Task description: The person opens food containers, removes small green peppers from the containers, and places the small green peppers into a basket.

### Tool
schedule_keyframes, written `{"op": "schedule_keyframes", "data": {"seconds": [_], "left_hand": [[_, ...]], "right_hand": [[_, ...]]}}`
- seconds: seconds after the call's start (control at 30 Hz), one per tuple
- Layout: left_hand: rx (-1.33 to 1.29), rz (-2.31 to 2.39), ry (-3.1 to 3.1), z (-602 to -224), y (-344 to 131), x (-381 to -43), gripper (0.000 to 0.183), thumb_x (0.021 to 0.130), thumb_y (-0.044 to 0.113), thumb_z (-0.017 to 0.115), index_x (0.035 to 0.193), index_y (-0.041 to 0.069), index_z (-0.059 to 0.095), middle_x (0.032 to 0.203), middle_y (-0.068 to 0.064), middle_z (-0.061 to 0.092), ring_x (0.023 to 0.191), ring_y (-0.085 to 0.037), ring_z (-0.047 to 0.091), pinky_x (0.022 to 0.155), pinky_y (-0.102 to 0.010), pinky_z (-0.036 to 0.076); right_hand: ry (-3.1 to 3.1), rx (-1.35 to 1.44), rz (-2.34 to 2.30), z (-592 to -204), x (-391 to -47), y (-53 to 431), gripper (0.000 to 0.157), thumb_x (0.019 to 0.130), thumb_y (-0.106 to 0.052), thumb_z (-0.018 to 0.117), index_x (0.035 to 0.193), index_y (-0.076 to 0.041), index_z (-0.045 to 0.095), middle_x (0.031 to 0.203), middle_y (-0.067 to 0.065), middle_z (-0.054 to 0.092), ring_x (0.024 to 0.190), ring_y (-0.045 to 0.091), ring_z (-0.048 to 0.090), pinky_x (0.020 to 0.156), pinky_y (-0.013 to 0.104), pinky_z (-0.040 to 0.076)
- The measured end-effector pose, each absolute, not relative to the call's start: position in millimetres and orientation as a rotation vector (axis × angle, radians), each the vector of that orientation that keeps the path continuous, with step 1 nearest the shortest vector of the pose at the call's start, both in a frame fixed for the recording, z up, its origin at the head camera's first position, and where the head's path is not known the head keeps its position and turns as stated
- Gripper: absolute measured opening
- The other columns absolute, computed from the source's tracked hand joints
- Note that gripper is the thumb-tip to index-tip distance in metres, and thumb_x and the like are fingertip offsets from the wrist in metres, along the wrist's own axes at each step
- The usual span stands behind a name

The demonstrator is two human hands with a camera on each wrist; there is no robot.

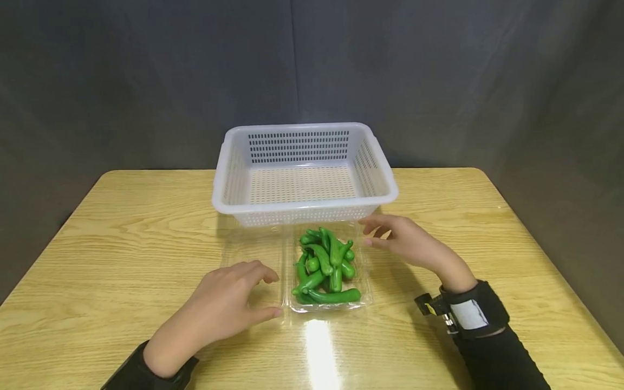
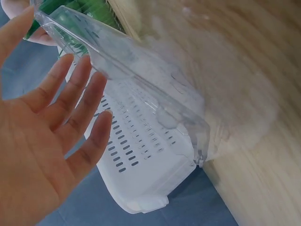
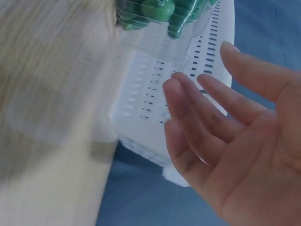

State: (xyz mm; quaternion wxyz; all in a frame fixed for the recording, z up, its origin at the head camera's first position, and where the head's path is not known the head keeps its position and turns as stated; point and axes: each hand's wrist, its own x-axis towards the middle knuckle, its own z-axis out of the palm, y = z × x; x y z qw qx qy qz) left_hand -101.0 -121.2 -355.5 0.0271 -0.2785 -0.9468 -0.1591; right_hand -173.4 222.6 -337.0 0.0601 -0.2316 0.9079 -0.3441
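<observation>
A clear plastic clamshell box (image 1: pixel 331 307) stands in the middle of the table, its transparent lid (image 1: pixel 253 244) folded out to the left. Heaped inside are glossy green vegetables (image 1: pixel 322 265), long and curved like peppers or small cucumbers. My left hand (image 1: pixel 224 298) hovers by the lid side, thumb and fingers apart with nothing between them. In the left wrist view its relaxed fingers are close to the clear plastic; whether they touch it I cannot tell. Beside the box's far right corner is my right hand (image 1: pixel 402 238), fingers loosely bent and holding nothing.
Behind the box a white perforated plastic basket (image 1: pixel 304 207) stands at the table's back edge, with nothing inside it. The wooden table (image 1: pixel 136 233) extends to both sides. A dark grey curtain (image 1: pixel 195 81) hangs behind.
</observation>
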Motion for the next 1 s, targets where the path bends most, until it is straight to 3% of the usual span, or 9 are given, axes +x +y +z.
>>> {"op": "schedule_keyframes", "data": {"seconds": [0.27,0.47,0.73,1.0], "left_hand": [[-0.931,-0.478,-2.883,-358,-125,-95,0.043,0.076,0.05,0.081,0.107,0.022,0.068,0.098,0.013,0.065,0.09,-0.012,0.064,0.075,-0.038,0.053],[-0.956,-0.502,-2.897,-358,-125,-93,0.038,0.079,0.049,0.08,0.103,0.023,0.069,0.092,0.015,0.062,0.082,-0.006,0.06,0.068,-0.032,0.05],[-1.013,-0.518,-2.879,-359,-124,-95,0.033,0.082,0.046,0.079,0.104,0.023,0.069,0.091,0.016,0.063,0.082,-0.004,0.06,0.069,-0.032,0.051],[-1.05,-0.509,-2.868,-359,-123,-97,0.032,0.083,0.046,0.077,0.104,0.023,0.07,0.09,0.015,0.063,0.08,-0.003,0.06,0.07,-0.032,0.051]], "right_hand": [[2.798,-0.772,-0.921,-326,-170,212,0.03,0.092,-0.007,0.069,0.122,-0.002,0.066,0.112,0.01,0.068,0.101,0.026,0.063,0.088,0.051,0.05],[2.775,-0.912,-0.838,-319,-174,196,0.03,0.089,-0.008,0.073,0.118,-0.001,0.067,0.113,0.011,0.069,0.103,0.027,0.063,0.091,0.047,0.051],[2.66,-1.079,-0.85,-315,-175,177,0.036,0.084,-0.008,0.079,0.118,-0.003,0.068,0.113,0.007,0.069,0.105,0.026,0.063,0.094,0.046,0.05],[2.573,-1.193,-0.748,-313,-171,172,0.041,0.08,-0.007,0.082,0.118,-0.009,0.068,0.127,0.006,0.063,0.118,0.024,0.057,0.101,0.043,0.047]]}}
